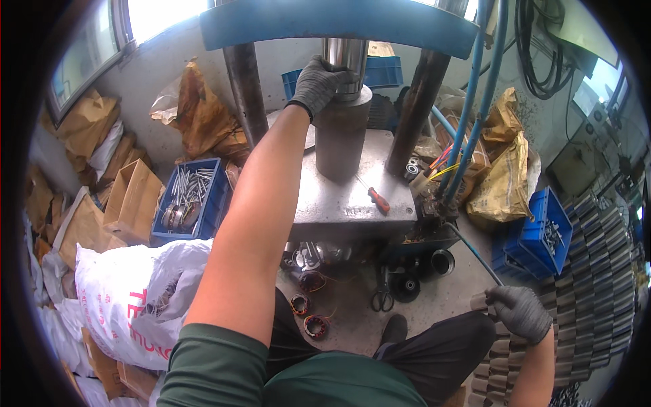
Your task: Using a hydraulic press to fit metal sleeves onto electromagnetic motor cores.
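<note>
My left hand (317,87), in a grey glove, has its fingers curled round the lower part of a polished metal cylinder (351,51) under the blue crossbeam (339,28) of a press. Directly below that cylinder stands a thick dark steel block (342,136) on the press table (319,203). My right hand (521,313), also gloved, is closed round the end of a long thin lever (475,251) at the right of the press. A screwdriver with a red handle (379,201) lies on the table, right of the block.
Dark posts (245,95) flank the work; blue hoses (478,102) hang at right. Scissors (382,298) and wound copper rings (315,326) lie on the floor. A blue bin of bolts (215,197), a white sack (108,285) and stacked metal parts (583,285) stand around.
</note>
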Available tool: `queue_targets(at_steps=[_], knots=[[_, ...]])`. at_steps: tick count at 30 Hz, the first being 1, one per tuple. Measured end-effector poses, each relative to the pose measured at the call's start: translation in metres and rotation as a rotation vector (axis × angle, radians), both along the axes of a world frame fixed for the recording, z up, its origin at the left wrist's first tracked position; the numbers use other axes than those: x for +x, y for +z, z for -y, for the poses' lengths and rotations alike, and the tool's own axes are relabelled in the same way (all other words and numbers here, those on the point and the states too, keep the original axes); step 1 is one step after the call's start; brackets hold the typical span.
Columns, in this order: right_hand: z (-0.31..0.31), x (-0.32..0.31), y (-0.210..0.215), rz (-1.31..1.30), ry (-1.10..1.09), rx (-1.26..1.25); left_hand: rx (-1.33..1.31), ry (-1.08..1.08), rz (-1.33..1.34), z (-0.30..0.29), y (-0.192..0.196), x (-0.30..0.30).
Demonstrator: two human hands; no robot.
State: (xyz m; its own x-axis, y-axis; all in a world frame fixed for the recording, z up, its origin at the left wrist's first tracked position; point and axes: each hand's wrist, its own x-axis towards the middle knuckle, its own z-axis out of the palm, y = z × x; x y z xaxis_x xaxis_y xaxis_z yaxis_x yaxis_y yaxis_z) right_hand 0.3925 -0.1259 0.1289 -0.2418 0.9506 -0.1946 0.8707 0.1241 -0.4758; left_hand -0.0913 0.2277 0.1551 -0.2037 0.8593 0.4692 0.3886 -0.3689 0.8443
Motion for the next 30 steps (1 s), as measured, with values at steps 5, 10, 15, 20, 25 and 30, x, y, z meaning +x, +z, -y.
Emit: queue_targets(at_steps=[5,10,15,20,25,30], knots=[[-0.002,0.005,-0.002,0.316,0.339,0.050,0.023,-0.032,0.029,-0.007,-0.002,-0.004],[-0.002,0.001,0.004,0.023,0.014,0.039,-0.012,-0.006,0.000,0.002,0.002,0.002],[-0.004,0.001,0.002,0.379,0.322,-0.042,-0.045,0.036,-0.033,0.004,0.005,0.001],[-0.003,0.006,-0.003,0.219,0.237,0.049,0.011,-0.071,0.048,-0.002,0.002,-0.004],[-0.003,-0.003,0.004,0.028,0.049,0.044,-0.023,0.023,-0.023,0.007,0.005,0.000],[0.000,-0.002,0.001,0.125,0.130,0.150,-0.003,-0.003,-0.011,0.004,0.004,0.001]])
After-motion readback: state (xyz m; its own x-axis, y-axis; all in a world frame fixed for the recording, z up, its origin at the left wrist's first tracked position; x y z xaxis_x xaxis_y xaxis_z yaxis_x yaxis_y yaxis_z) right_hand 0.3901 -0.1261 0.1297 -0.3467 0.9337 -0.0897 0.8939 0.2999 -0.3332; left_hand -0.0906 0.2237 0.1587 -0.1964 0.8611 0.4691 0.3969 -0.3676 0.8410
